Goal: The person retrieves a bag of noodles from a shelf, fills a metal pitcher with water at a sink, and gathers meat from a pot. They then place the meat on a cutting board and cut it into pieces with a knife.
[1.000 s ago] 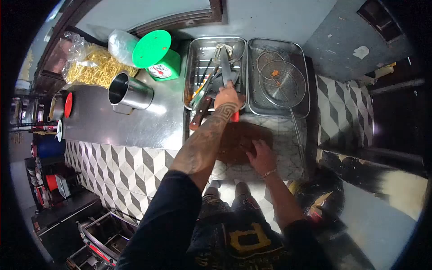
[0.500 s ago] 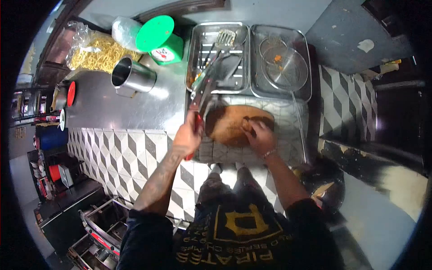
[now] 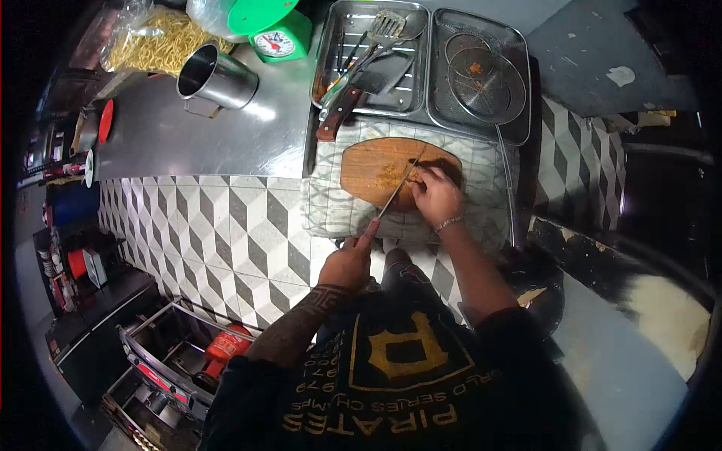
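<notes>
My left hand (image 3: 347, 264) is closed around the handle of a knife (image 3: 396, 191), its blade slanting up and right across the wooden cutting board (image 3: 365, 167). On the right half of the board, the bent fingers of my right hand (image 3: 438, 197) pinch a small brown piece of food (image 3: 414, 176) right beside the blade. Its kind is too small to make out, and the fingers partly hide it. Orange-brown crumbs lie on the wood near the blade. Under the board is a grey patterned cloth (image 3: 325, 197).
Behind the board stand a metal tray (image 3: 423, 64) of utensils, with a brown-handled knife (image 3: 340, 114) over its front edge, and another tray (image 3: 524, 90) holding strainers (image 3: 487, 84). To the left are a steel jug (image 3: 229, 81), a green scale (image 3: 289, 34) and bagged noodles (image 3: 162, 41).
My left hand has come down from beside the utensil tray, bringing the knife onto the board next to my right fingers. The view has shifted, and the right hand still pinches the food.
</notes>
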Motion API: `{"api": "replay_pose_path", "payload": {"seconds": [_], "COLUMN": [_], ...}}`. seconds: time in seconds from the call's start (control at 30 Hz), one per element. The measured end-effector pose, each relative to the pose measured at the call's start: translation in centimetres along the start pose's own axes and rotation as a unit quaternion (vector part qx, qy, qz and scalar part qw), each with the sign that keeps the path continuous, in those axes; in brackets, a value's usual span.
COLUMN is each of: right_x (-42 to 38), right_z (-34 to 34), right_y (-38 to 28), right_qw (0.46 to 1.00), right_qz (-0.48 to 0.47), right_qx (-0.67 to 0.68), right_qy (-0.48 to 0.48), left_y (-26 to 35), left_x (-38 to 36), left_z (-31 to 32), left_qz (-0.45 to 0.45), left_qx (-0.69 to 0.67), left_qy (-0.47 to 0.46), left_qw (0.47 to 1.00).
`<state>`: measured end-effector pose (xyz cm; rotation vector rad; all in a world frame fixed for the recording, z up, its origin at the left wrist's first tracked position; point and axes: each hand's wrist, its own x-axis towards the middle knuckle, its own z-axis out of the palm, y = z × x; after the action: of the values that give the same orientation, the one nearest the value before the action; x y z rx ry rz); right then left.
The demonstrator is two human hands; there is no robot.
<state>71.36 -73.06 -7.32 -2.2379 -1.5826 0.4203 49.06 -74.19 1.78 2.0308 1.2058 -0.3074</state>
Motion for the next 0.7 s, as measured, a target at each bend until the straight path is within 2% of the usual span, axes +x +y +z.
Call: {"api": "replay_pose_path", "payload": {"seconds": [0.3,0.57,0.7], "right_x": [0.5,0.6,0.9], "right_z": [-0.5,-0.4,-0.2], "right_y": [-0.3,-0.2,-0.1], "right_qw": [1.0,0.999,0.999], "right_qz": [0.013,0.023,0.017], "right_qx": [0.009,-0.013,-0.016], "right_qy": [-0.024,-0.047,-0.049], "left_y": [0.0,0.9,-0.8], "left_x": [0.0,2.4,1.2], "left_z": [0.7,1.6,1.7], "left_qz": [0.003,-0.012,-0.001], "left_qx": [0.0,0.063,0.057], "left_qy": [0.021,0.051,0.03], "left_qw": [1.0,0.997,0.998]}}
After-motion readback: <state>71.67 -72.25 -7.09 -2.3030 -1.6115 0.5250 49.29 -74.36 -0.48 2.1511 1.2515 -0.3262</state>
